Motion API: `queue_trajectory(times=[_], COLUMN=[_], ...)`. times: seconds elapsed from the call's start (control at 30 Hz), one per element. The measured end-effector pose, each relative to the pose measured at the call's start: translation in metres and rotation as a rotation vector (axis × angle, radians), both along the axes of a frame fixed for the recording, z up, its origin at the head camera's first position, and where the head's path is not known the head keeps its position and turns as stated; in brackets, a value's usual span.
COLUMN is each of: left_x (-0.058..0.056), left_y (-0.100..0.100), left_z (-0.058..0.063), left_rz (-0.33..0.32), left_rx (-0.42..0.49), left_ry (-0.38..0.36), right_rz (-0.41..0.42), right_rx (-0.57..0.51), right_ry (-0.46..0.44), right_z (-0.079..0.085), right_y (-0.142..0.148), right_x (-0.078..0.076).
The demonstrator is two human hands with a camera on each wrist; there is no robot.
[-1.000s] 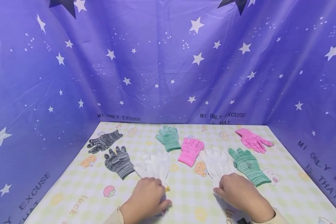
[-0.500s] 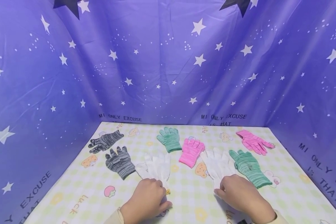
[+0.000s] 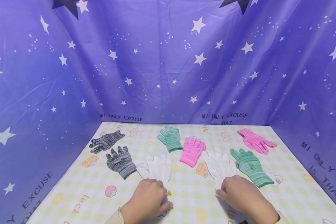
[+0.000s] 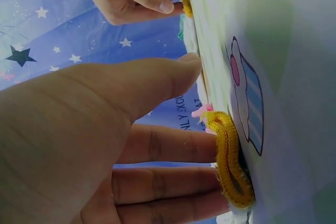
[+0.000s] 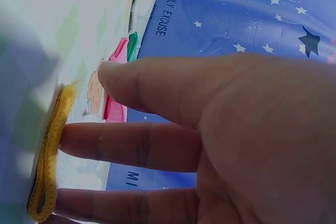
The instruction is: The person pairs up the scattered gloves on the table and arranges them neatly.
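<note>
Two white knit gloves with yellow-edged cuffs lie flat, fingers pointing away from me. My left hand (image 3: 148, 197) is over the cuff end of the left white glove (image 3: 160, 166). Its straight fingers touch the glove beside the yellow cuff edge (image 4: 227, 156), the thumb held apart. At the right white glove (image 3: 219, 165), my right hand (image 3: 242, 193) does much the same: extended fingertips rest by the yellow cuff edge (image 5: 48, 161), thumb raised away. Both palms hide part of the cuffs in the head view.
Left lie two grey-black gloves (image 3: 121, 162), one behind the other. A green glove (image 3: 170, 139) and a pink glove (image 3: 193, 151) are at the middle; another green glove (image 3: 252, 167) and pink glove (image 3: 256, 141) sit right. A starry purple curtain (image 3: 162, 68) borders the checked tabletop (image 3: 95, 196).
The head view shifts slightly. Both hands stay at the cuffs of the white gloves, and the gloves keep their places.
</note>
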State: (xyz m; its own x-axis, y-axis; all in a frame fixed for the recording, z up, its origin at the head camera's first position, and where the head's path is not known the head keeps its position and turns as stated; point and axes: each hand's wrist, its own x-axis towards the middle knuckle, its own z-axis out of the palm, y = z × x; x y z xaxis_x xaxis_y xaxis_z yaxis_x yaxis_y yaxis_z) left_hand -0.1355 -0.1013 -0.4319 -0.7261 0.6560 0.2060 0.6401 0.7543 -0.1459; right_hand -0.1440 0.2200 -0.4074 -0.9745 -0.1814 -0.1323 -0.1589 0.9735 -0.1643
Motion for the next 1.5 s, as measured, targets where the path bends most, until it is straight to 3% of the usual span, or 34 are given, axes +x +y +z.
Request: queue_trajectory(times=[0.5, 1.5], left_x=[0.0025, 0.0032], left_y=[-0.001, -0.0014], left_z=[0.0023, -0.0003], left_rz=[-0.035, -0.039], left_rx=[0.032, 0.052], left_ry=[0.009, 0.04], right_rz=[0.0, -0.005], right_rx=[-0.019, -0.02], right_ry=[-0.023, -0.014], right_z=[0.002, -0.0001], right_y=[-0.0001, 0.0008], right_x=[0.0049, 0.0075])
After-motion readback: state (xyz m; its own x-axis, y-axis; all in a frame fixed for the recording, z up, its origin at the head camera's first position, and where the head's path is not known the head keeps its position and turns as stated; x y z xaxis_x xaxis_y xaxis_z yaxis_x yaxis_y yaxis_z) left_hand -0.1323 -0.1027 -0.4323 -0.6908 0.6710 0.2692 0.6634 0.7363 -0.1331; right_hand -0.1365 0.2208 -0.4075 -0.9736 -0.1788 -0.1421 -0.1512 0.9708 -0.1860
